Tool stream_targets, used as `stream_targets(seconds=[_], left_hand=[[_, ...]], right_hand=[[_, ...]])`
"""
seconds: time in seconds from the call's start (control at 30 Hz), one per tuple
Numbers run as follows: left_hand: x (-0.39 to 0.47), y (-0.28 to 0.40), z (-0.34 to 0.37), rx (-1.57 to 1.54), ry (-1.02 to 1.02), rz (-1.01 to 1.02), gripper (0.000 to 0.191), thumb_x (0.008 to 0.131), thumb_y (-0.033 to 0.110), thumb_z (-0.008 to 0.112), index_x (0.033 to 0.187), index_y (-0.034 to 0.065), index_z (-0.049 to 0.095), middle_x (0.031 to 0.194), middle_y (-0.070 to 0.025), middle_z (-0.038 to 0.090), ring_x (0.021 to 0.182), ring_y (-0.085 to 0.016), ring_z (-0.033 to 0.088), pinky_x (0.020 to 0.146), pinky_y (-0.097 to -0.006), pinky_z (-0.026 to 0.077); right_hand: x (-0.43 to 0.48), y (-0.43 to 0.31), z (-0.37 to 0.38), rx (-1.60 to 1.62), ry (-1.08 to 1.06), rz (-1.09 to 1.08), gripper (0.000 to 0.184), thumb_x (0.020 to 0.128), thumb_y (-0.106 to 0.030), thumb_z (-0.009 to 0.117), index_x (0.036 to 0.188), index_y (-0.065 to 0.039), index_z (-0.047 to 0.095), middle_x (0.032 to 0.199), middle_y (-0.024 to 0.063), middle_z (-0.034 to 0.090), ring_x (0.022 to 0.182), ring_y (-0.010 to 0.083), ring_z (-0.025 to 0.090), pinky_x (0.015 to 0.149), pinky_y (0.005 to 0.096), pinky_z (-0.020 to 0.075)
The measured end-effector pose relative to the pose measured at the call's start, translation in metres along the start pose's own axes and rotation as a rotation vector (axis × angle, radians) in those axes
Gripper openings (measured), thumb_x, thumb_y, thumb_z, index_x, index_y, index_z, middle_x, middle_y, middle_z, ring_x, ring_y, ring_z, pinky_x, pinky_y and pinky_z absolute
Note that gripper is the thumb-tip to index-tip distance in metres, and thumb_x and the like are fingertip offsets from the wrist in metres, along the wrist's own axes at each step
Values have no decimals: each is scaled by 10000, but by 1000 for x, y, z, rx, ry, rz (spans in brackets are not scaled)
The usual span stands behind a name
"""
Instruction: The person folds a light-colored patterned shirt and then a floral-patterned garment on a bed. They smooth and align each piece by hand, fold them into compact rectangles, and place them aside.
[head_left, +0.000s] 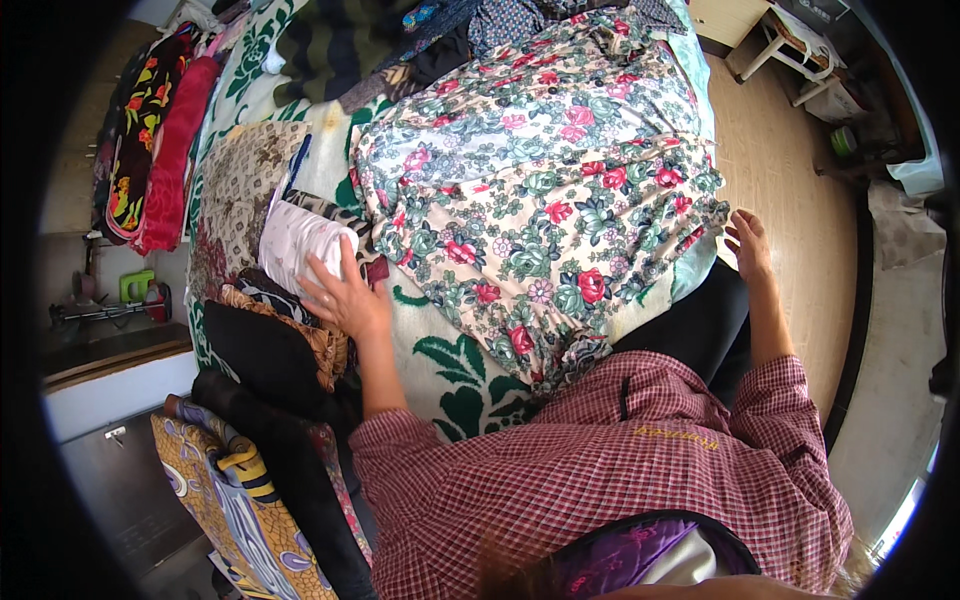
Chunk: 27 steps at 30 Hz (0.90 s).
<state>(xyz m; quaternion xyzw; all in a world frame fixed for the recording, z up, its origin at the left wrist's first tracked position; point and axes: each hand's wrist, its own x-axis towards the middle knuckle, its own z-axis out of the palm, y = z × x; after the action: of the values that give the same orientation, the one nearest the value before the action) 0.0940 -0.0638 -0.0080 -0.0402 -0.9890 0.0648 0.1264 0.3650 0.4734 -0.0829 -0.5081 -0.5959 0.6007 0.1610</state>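
Observation:
My left hand (345, 296) rests with spread fingers on a white folded cloth (300, 244) with a faint print. A large floral garment (525, 217) with red roses and green leaves lies spread out before me, its buttons showing near the far side. My right hand (750, 244) hovers at the garment's right edge with loosely bent fingers and nothing visible in it; whether the fingertips brush the fabric is unclear. Beside the white cloth lie a beige patterned cloth (247, 176) and a pile of folded clothes, among them a black one (259, 352).
A bed cover (457, 360) with green leaves lies beneath the clothes. Dark garments (442, 56) are heaped at the far side. Rolled bright textiles (169, 150) stand at the left, above a shelf with tools (112, 304). More folded clothes (240, 495) are lower left. A stool (795, 49) stands on the wooden floor.

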Motion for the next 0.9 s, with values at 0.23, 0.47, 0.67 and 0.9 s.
stream_targets(seconds=[0.23, 0.47, 0.67, 0.9], left_hand=[[64, -34, 66, 202, -28, 99, 797, 871, 103, 614, 1442, 525, 253, 1523, -154, 227, 1328, -583, 269, 1063, -619, 307], [117, -52, 65, 91, -175, -52, 794, 831, 79, 669, 1418, 474, 309, 1477, -129, 321, 1242, -504, 438, 1068, -529, 341], [81, -38, 24, 80, -265, -1, 901, 720, 46, 743, 1425, 399, 307, 1445, -165, 361, 1095, -459, 555, 937, -468, 462], [2, 20, 14, -271, 169, 150, 634, 701, 198, 718, 1249, 2, 465, 1199, -217, 485, 1171, -398, 411, 1047, -524, 266]], right_hand=[[-18, -9, -6, 156, -60, 50, 465, 934, -312, 621, 1292, -47, 487, 1186, 73, 582, 940, 190, 623, 767, 309, 503], [-33, -17, -34, 115, -52, -42, 458, 949, -323, 596, 1274, -13, 502, 1185, 109, 606, 923, 202, 642, 782, 306, 507], [-24, -7, -31, 39, -5, 75, 415, 949, -312, 595, 1252, -37, 527, 1137, 84, 621, 882, 185, 643, 751, 293, 515], [9, 11, 3, -45, 20, 118, 551, 875, -431, 651, 1232, -19, 571, 1067, 88, 600, 847, 183, 539, 686, 329, 477]])
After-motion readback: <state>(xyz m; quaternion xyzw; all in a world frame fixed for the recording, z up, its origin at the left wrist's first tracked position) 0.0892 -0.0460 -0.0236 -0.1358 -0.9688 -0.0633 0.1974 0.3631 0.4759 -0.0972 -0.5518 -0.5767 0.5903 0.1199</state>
